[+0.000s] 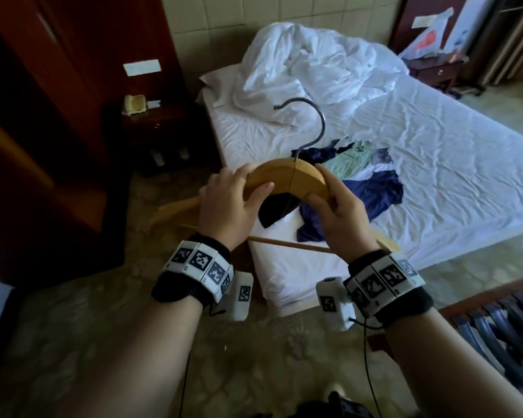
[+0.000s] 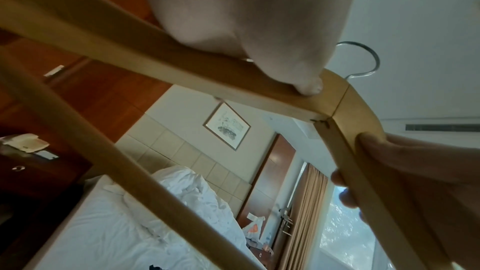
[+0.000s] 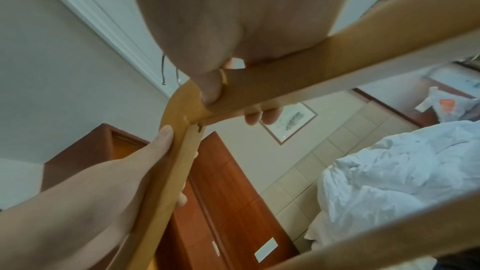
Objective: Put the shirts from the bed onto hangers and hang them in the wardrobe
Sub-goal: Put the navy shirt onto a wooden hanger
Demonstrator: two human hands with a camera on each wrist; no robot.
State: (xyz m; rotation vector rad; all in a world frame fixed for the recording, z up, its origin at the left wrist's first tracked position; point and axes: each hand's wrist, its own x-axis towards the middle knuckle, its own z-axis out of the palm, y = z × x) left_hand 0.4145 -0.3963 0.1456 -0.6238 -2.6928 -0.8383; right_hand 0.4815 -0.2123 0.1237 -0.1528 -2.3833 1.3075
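I hold a wooden hanger (image 1: pixel 287 176) with a metal hook (image 1: pixel 311 122) in front of me, above the near corner of the bed. My left hand (image 1: pixel 233 200) grips its left shoulder, thumb on the near face. My right hand (image 1: pixel 335 212) grips the right shoulder the same way. The left wrist view has the hanger (image 2: pixel 345 106) with my left thumb (image 2: pixel 306 83) pressed on it; the right wrist view shows the hanger (image 3: pixel 179 110) from below. A heap of shirts (image 1: pixel 363 182), dark blue, pale green and white, lies on the bed (image 1: pixel 435 164) just beyond the hanger.
A crumpled white duvet (image 1: pixel 314 61) fills the head of the bed. A dark wooden wardrobe (image 1: pixel 58 101) stands at the left, with a nightstand (image 1: pixel 151 125) carrying a phone beside it. A slatted luggage rack (image 1: pixel 495 321) sits at the lower right.
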